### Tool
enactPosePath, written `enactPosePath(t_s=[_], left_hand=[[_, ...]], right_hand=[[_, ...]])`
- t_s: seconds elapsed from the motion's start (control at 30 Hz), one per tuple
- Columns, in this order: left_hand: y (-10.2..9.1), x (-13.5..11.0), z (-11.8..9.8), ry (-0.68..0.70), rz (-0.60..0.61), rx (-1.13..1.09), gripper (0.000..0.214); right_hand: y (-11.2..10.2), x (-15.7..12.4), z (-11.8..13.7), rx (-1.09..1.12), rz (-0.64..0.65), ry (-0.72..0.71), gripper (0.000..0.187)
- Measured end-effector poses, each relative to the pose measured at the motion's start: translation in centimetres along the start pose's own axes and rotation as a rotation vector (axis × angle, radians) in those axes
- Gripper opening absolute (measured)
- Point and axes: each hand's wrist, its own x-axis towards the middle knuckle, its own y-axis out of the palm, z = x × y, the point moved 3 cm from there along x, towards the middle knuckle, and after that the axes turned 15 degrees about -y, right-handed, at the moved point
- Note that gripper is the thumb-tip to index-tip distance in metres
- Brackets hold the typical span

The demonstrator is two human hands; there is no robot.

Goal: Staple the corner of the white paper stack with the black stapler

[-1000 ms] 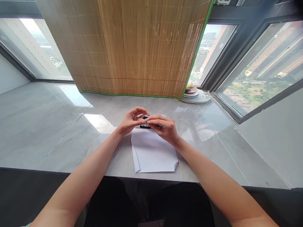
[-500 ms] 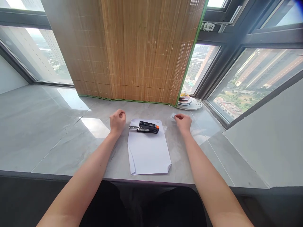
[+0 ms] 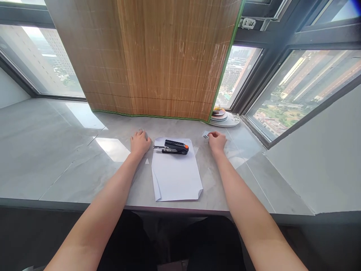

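A stack of white paper lies on the grey stone ledge, its lower corners curled. Across its upper part rests a black stapler with an orange-red tip on the right and a metal arm sticking out to the left. My left hand lies palm down on the ledge left of the paper, fingers loosened, holding nothing I can see. To the right of the paper, my right hand pinches the edge of a small pale packet with dark marks, lying against the ledge.
A bamboo blind with green edging hangs behind the ledge. Stacked plates stand in the back right corner by the window. A small white triangular scrap is near my left wrist.
My left hand has gone from a closed fist to a loosened, palm-down pose, and a white scrap now shows beside its wrist. My right hand stays at the packet, which shows more clearly.
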Motion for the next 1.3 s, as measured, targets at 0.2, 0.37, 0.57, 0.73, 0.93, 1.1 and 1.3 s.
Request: enactPosePath(t_s=[0.2,0.37,0.57,0.73,0.93,1.1,1.3], left_hand=[[0.7,-0.2,0.1,-0.003,0.031,0.048,0.072],[0.6,-0.3,-0.1,0.011,0.032,0.035,0.062],[-0.5,-0.2,-0.2,-0.019,-0.094,-0.042,0.045],[-0.6,0.3,0.6,-0.024,-0.120,-0.188,0.023],[-0.8,0.2,-0.1,0.088,-0.147,-0.588,0.017],[0.4,-0.3,-1.7,0.180,0.201,-1.086,0.030],[1.2,-0.6,-1.9,0.094,0.441,-1.244,0.062]], right_hand=[[1.3,-1.2,3.7,0.051,0.124,-0.214,0.018],[2.3,-2.8,6.2,0.125,0.264,-0.315,0.019],[2.7,-4.7,8.6,0.234,0.445,-0.467,0.017],[3.3,-5.9,9.4,0.340,0.603,-0.620,0.025],[4.5,-7.3,9.4,0.336,0.816,-0.740,0.054],[4.8,-7.7,9.4,0.327,0.773,-0.823,0.039],[4.3,-6.9,9.0,0.334,0.671,-0.728,0.037]])
